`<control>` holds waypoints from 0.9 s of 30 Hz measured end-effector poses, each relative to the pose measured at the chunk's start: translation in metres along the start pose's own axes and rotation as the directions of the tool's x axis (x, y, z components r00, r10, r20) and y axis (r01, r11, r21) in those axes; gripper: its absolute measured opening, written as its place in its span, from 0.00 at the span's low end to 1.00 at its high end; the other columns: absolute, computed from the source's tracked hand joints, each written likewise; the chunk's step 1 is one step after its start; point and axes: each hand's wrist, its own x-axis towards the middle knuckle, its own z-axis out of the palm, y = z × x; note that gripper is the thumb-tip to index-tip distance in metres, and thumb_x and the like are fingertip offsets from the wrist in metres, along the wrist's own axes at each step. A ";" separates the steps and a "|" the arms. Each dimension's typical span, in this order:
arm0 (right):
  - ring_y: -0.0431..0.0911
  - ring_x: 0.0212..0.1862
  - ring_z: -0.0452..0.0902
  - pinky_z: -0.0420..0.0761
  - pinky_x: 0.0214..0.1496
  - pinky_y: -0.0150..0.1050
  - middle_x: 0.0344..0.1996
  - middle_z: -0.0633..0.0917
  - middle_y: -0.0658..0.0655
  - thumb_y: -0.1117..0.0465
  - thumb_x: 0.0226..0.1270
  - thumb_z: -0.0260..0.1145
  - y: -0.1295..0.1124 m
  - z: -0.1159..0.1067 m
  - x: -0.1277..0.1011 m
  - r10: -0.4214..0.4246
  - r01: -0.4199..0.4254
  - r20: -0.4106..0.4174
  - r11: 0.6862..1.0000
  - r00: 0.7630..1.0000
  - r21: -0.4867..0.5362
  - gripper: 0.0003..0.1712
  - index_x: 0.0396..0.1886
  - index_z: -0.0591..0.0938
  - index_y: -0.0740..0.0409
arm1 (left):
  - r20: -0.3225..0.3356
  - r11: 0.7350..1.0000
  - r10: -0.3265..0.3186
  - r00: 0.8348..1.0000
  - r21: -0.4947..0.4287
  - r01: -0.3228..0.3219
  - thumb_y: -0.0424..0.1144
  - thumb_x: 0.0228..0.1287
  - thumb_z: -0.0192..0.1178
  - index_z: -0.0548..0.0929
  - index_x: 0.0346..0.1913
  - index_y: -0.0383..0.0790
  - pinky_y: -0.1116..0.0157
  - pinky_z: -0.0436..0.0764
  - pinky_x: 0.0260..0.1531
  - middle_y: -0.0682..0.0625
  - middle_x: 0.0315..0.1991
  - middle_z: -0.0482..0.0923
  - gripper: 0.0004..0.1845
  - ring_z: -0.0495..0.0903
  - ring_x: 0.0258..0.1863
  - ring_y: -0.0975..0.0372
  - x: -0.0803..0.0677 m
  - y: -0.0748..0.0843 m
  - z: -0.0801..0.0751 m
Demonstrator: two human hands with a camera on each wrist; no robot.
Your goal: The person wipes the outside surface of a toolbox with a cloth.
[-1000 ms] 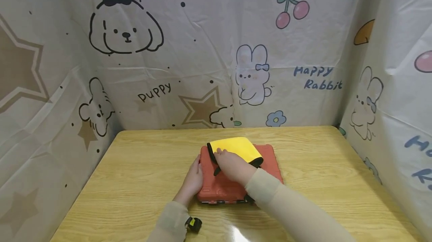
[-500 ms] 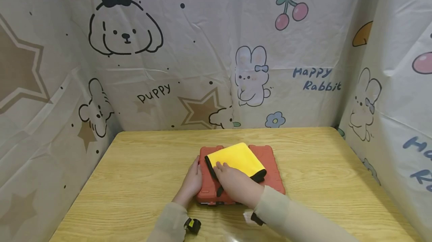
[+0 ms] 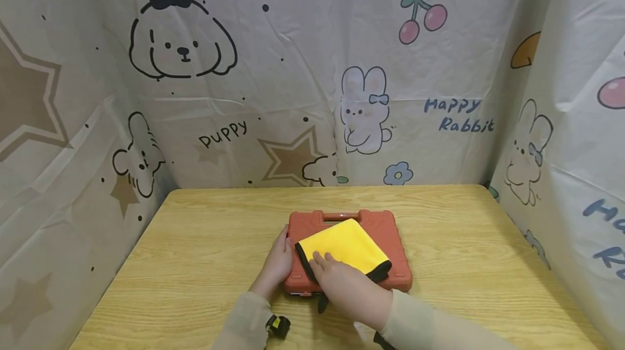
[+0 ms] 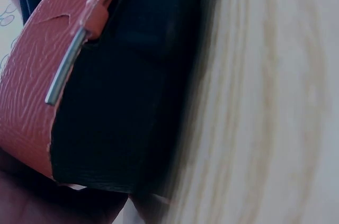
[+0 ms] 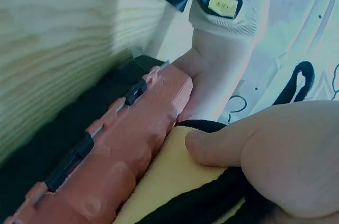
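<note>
A red plastic carry case (image 3: 388, 230) with a black lower part lies flat on the table, its handle at the far side. On its lid is a folded yellow cloth (image 3: 346, 241) with black edging. My right hand (image 3: 346, 290) presses the cloth from above near the case's front, fingers stretched over it. In the right wrist view the thumb (image 5: 209, 147) lies on the yellow cloth (image 5: 164, 171). My left hand (image 3: 279, 260) rests along the case's left side with its fingers straight. The left wrist view shows the case's side (image 4: 42, 70) and a metal hinge pin (image 4: 66, 68) close up.
The wood-grain table (image 3: 215, 252) extends around the case on all sides. A printed cloth backdrop (image 3: 273, 89) with cartoon animals encloses the back and both sides. Black wrist-camera mounts, such as the left one (image 3: 279, 326), stick out near the front.
My right hand has drawn the cloth across the lid toward the front edge, uncovering the case's handle. The left hand stays at the case's left side, and the case has barely moved.
</note>
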 end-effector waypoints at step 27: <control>0.42 0.61 0.83 0.85 0.41 0.25 0.66 0.81 0.53 0.67 0.68 0.71 -0.006 -0.004 -0.031 -0.061 0.064 -0.042 0.995 0.997 0.075 0.33 0.72 0.77 0.53 | 0.008 1.000 0.022 1.000 0.016 -0.022 0.36 0.85 0.35 0.54 0.80 0.27 0.38 0.55 0.77 0.28 0.78 0.56 0.28 0.54 0.79 0.36 -0.001 -0.001 -0.003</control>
